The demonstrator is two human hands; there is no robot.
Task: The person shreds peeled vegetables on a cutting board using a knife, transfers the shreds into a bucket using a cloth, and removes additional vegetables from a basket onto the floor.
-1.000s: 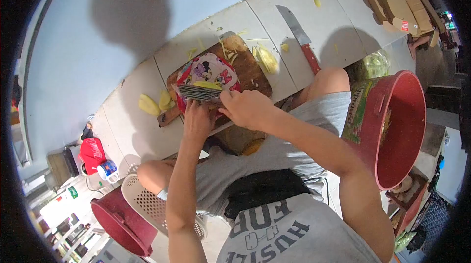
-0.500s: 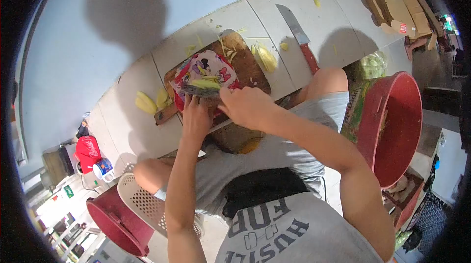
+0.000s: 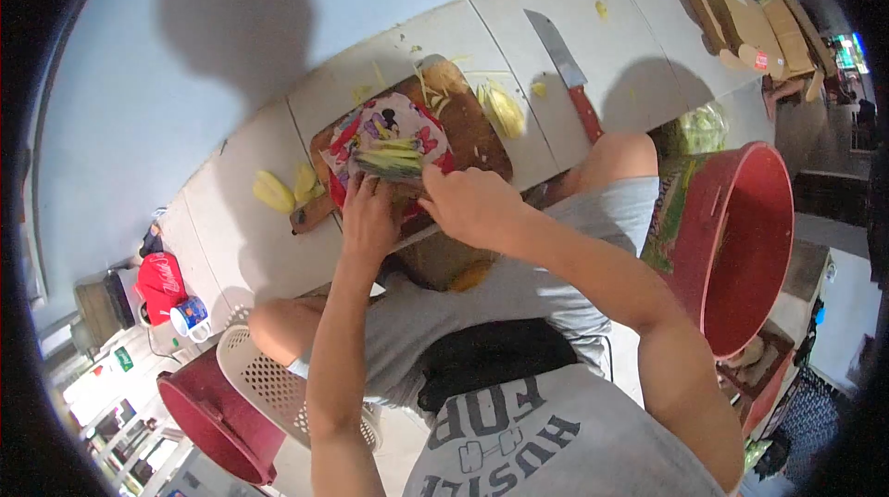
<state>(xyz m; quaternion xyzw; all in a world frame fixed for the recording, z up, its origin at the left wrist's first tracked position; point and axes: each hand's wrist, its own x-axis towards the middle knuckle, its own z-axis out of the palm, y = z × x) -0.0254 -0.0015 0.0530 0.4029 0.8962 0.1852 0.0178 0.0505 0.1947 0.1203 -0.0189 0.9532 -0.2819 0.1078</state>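
My right hand (image 3: 470, 205) is closed round the handle of a knife, whose blade (image 3: 387, 166) lies blurred across pale green sliced pieces (image 3: 396, 149). These rest on a pink and white cartoon-print cloth (image 3: 372, 117) over a wooden cutting board (image 3: 482, 140). At the near side of the blade is my left hand (image 3: 372, 219), its fingers bent and pressed together; anything under them is hidden. Yellow-green pieces (image 3: 505, 113) lie right of the board, and more pieces (image 3: 273, 191) lie to its left.
A large knife with a red handle (image 3: 583, 113) lies on the tiles. Red tubs stand at right (image 3: 750, 247) and lower left (image 3: 218, 423). Nearby are a white perforated basket (image 3: 250, 367), a mug (image 3: 190, 316), a plastic bag (image 3: 704, 129) and cardboard (image 3: 745, 25).
The blade has shifted slightly right and down, with my right hand. More cut strips show above the blade. My left hand stays almost in place.
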